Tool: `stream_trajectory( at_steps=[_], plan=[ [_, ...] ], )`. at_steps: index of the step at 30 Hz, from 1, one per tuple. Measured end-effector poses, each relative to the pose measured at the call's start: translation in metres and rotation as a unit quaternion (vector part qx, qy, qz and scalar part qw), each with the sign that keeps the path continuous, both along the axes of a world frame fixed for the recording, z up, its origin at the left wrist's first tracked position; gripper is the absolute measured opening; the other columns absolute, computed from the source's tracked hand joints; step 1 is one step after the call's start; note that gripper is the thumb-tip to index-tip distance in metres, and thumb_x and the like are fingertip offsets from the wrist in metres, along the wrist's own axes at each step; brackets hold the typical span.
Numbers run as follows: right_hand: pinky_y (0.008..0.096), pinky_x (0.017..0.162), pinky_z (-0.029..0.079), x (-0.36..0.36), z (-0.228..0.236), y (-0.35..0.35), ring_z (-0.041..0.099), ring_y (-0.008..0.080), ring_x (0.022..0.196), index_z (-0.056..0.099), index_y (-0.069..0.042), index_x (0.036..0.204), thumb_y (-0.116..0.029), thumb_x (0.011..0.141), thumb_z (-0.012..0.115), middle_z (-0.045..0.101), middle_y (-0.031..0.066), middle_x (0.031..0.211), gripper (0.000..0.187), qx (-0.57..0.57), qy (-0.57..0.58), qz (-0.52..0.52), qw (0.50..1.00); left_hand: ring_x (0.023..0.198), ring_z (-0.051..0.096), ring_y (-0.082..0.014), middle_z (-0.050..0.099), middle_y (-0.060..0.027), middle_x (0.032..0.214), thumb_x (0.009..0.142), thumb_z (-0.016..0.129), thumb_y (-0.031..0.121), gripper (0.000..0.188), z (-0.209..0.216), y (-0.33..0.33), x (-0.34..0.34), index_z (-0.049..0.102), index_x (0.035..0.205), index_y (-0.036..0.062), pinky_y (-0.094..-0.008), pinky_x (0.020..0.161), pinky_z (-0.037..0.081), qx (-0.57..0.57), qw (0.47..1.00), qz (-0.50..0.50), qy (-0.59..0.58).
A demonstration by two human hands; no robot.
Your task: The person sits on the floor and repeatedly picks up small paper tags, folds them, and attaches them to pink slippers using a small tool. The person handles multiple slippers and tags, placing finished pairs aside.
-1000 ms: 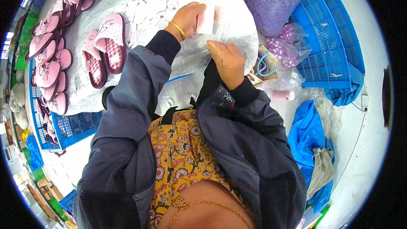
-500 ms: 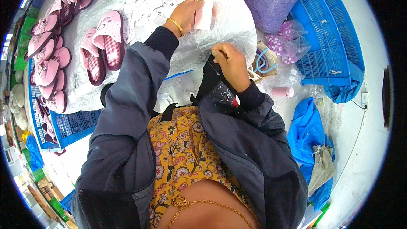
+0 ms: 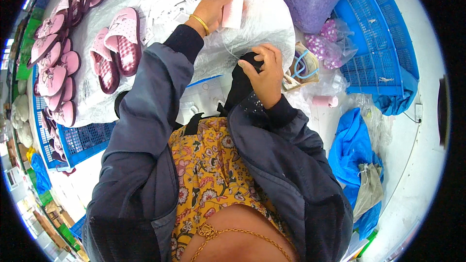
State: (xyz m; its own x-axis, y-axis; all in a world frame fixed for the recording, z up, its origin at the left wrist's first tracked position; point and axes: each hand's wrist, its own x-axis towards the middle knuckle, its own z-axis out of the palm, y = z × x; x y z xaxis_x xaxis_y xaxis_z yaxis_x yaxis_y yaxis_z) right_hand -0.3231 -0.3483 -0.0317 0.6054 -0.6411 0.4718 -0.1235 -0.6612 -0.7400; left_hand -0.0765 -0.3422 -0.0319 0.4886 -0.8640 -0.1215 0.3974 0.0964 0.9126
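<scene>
My left hand, with a gold bangle at its wrist, pinches the edge of a small pale pink card above the white plastic-covered table. A thin pale thread hangs from the card and curves toward my right hand. The right hand is open, its thumb and fingers apart, over my dark trouser leg; I see nothing held in it. Left of my left arm lies a pair of pink slippers with dotted uppers and checked insoles. Small white printed tags are scattered beyond the left hand.
More pink slippers line the table's left side, above a blue plastic crate. At the right stand a purple bag, a blue basket and an open container with blue loops. A pink roll lies nearby.
My right hand has gone from a pinch near the thread to spread fingers, turning slightly and shifting. The left hand keeps the pink card, slightly higher in view.
</scene>
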Motion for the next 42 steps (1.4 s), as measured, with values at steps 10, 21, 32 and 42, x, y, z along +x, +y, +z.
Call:
stream_trajectory(
  at_steps=[10, 21, 32, 42],
  plan=[
    [0.0195, 0.049, 0.037, -0.025, 0.015, -0.002, 0.046, 0.0042, 0.053, 0.066, -0.005, 0.102, -0.021, 0.101, 0.053, 0.058, -0.0011, 0.065, 0.021, 0.364, 0.143, 0.211, 0.896, 0.079, 0.061, -0.0144, 0.061, -0.0056, 0.086, 0.098, 0.055, 0.017, 0.016, 0.023, 0.004, -0.016, 0.057, 0.097, 0.0011, -0.0269, 0.074, 0.051, 0.003, 1.000, 0.011, 0.022],
    [0.0204, 0.050, 0.036, -0.070, 0.055, -0.005, 0.046, 0.0049, 0.053, 0.065, -0.003, 0.102, -0.028, 0.103, 0.046, 0.059, 0.0016, 0.064, 0.031, 0.447, 0.076, 0.159, 0.877, 0.113, 0.060, -0.0290, 0.060, -0.0212, 0.122, 0.102, 0.046, 0.019, 0.040, 0.044, 0.025, 0.011, 0.046, 0.130, -0.0095, -0.0379, 0.101, 0.048, -0.119, 0.990, -0.040, 0.059],
    [0.0212, 0.052, 0.042, -0.061, 0.057, 0.007, 0.052, 0.0055, 0.055, 0.065, -0.004, 0.101, -0.022, 0.103, 0.046, 0.061, 0.0013, 0.066, 0.027, 0.380, 0.148, 0.278, 0.870, 0.084, 0.063, -0.0193, 0.057, -0.0219, 0.129, 0.098, 0.056, 0.025, 0.026, 0.046, 0.138, -0.080, 0.060, 0.104, 0.0000, -0.0329, 0.077, 0.054, 0.032, 0.976, -0.174, 0.127],
    [0.0321, 0.061, 0.050, -0.051, 0.048, 0.020, 0.064, 0.0213, 0.061, 0.063, -0.002, 0.096, -0.016, 0.100, 0.048, 0.063, 0.0085, 0.066, 0.021, 0.235, 0.216, 0.372, 0.872, 0.071, 0.057, -0.0109, 0.066, -0.0117, 0.110, 0.100, 0.055, 0.030, 0.028, 0.030, 0.133, -0.097, 0.061, 0.102, 0.0029, -0.0257, 0.065, 0.049, 0.012, 0.985, -0.100, 0.141]
  ],
)
